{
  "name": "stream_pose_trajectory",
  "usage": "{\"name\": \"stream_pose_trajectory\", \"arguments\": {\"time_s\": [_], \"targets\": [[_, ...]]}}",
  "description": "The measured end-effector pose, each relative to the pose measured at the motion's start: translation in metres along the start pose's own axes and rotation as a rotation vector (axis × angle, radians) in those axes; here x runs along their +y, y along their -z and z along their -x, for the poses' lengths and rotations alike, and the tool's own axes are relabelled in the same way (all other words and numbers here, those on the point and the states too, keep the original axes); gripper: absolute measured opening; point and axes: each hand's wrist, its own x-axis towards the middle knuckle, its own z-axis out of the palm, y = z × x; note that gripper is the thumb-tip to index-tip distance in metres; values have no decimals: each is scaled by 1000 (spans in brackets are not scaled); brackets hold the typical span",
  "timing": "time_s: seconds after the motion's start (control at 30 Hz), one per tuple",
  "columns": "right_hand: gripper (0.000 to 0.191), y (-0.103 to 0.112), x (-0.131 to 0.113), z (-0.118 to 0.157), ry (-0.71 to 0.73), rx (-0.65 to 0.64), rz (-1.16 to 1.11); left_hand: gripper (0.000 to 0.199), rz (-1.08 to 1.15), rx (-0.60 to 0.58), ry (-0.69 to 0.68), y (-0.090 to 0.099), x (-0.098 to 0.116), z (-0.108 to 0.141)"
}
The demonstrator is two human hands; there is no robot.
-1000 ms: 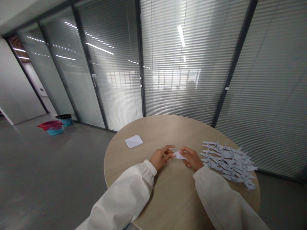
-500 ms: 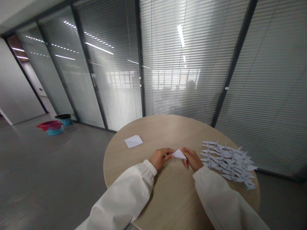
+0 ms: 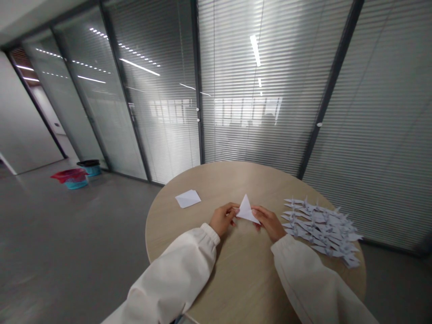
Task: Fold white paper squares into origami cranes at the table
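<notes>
**Folded paper triangle (image 3: 246, 209) pinched between both hands, at the bench (image 3: 236, 177)**

Item 1, left of the bench: red-rimmed teal bin (image 3: 70, 178) and black-topped teal bin (image 3: 89, 167), standing on the grey floor (image 3: 67, 243).

Item 2, on the bench's left: square of white paper (image 3: 188, 199), lying flat.

Item 3, bench centre: left hand (image 3: 222, 219) in white cuffed sleeve (image 3: 175, 270), fingers closed on the triangle's left edge.

Item 4, bench centre: the triangle, held tilted, point away from the wearer.

Item 5, bench centre: right hand (image 3: 268, 223), pinching the triangle's lower right corner.

Item 6, on the bench's right: close-laid heap of white paper cranes (image 3: 320, 231), just beside the right hand.
</notes>
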Motion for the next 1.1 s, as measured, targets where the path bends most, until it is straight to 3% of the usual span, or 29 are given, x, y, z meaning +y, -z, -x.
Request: {"name": "stream_pose_trajectory", "arguments": {"time_s": [0.23, 0.33, 0.43, 0.77, 1.1], "targets": [[25, -3, 0, 0, 310, 276, 448, 36, 200, -9, 135, -1, -4, -4], [11, -4, -1, 2, 497, 233, 678, 41, 266, -24, 189, -2, -6, -5], [12, -6, -2, 5, 589, 177, 817, 38, 295, -29, 227, -2, -7, -6], [23, -11, -2, 7, 520, 85, 814, 34, 257, -21, 229, -3, -4, -5], [22, -13, -13, 11, 285, 20, 479, 34, 264, 4, 227, -3, -4, -6]]}}
